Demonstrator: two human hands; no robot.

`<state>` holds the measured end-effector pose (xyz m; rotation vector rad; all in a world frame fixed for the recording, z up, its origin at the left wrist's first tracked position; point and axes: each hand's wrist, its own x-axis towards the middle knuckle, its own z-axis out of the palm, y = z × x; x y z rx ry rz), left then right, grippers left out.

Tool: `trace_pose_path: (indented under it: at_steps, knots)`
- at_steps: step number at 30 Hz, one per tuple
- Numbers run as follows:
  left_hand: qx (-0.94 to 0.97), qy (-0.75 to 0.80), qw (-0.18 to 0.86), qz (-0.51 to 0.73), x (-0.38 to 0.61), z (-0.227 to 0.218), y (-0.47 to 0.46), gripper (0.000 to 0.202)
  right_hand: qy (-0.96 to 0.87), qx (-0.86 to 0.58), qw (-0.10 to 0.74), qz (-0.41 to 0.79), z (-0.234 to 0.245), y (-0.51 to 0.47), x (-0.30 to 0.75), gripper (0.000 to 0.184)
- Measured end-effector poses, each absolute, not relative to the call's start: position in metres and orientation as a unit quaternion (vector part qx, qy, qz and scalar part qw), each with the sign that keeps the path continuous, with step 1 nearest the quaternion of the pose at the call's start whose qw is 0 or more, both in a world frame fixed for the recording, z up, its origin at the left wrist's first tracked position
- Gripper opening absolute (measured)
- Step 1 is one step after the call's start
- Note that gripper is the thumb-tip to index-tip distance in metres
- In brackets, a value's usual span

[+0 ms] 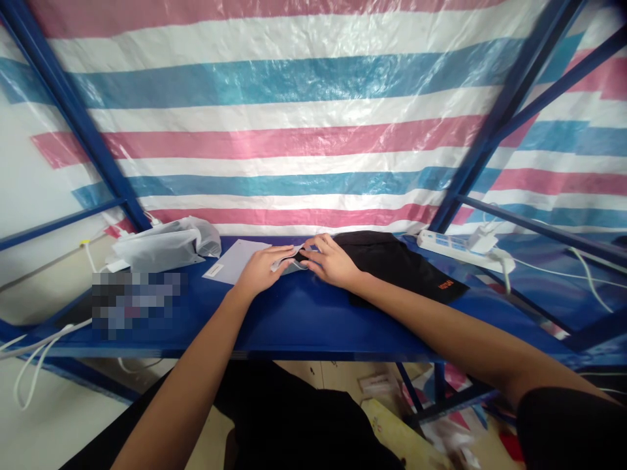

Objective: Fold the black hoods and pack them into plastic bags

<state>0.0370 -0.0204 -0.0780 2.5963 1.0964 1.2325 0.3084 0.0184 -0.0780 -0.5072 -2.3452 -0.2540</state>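
Note:
Both hands meet over the middle of the blue table. My left hand (pixel 261 269) grips the near-left side of a small frosted plastic bag (pixel 290 266), thumb and fingers pressed on its edge. At the bag's mouth, the bent fingers of my right hand (pixel 334 262) close around a small dark item (pixel 300 259), mostly hidden by the fingers. Flat on the table left of the bag lies a pale grey-white sheet or flat pouch (pixel 238 256) with a small white label. Right of my right hand spreads a black cloth bag (pixel 392 261) with orange lettering, partly under my forearm.
A frosted plastic bag (pixel 164 245) lies at the back left, near white cables. A white power strip (pixel 448 248) with a plugged-in adapter sits at the right. Blue frame posts and a striped plastic sheet (pixel 294 130) stand behind the blue table (pixel 294 326).

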Motion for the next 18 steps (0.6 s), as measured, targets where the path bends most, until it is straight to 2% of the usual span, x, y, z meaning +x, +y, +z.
trace_pose_path:
  at_steps: [3,6,12,18]
  knots:
    - [0.823,0.362,0.061,0.434,0.032,-0.073,-0.02,0.039,-0.907,-0.201,0.365,-0.065,-0.075,0.011,0.309,0.053]
    - [0.813,0.368,0.091,0.441,0.032,-0.069,-0.023,0.038,-0.904,-0.204,0.373,-0.046,-0.073,0.01,0.313,0.062]
    - [0.816,0.369,0.092,0.436,0.038,-0.068,-0.03,0.039,-0.917,-0.182,0.352,-0.05,-0.078,0.025,0.317,0.053]
    - [0.782,0.384,0.134,0.473,0.042,-0.061,-0.035,0.036,-0.908,-0.221,0.355,0.015,-0.081,0.026,0.316,0.044]
